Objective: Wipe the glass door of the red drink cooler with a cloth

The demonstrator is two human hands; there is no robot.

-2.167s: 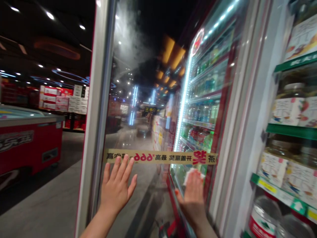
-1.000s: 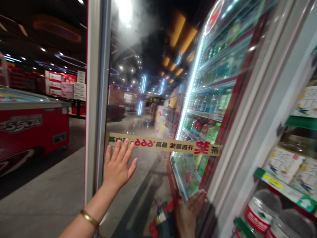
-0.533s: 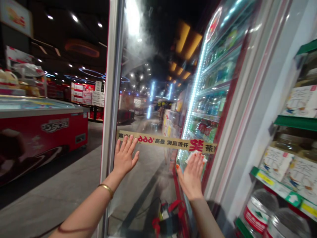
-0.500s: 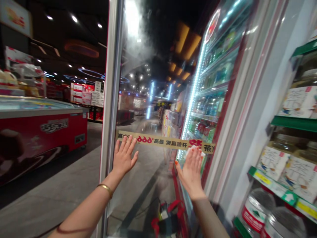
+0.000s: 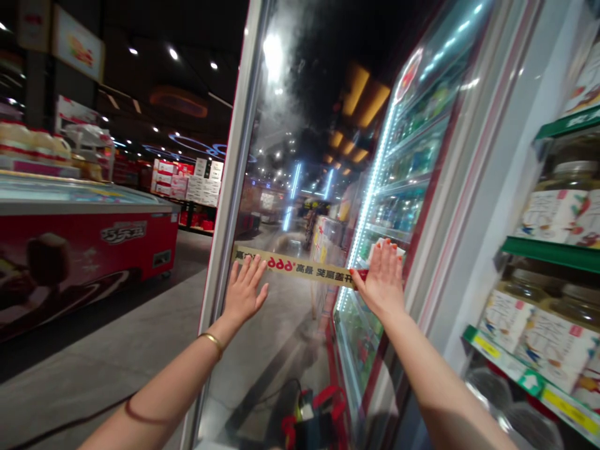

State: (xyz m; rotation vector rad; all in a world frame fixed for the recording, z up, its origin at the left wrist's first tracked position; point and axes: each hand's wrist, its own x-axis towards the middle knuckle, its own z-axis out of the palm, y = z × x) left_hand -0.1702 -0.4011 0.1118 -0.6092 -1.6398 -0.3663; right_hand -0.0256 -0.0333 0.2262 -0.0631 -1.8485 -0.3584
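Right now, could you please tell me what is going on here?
A person is at a glass door. The left hand lies spread on it beside the metal frame, overlapping a printed strip. The right hand lies flat over a white cloth or tissue against the door. A red freezer stands to the left, shelved jars to the right.

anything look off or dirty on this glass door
Yes: a cloudy patch high on the glass door looks like smearing, though the bright spot there makes that uncertain. The gold strip also reads backwards, probably because it is seen from behind.
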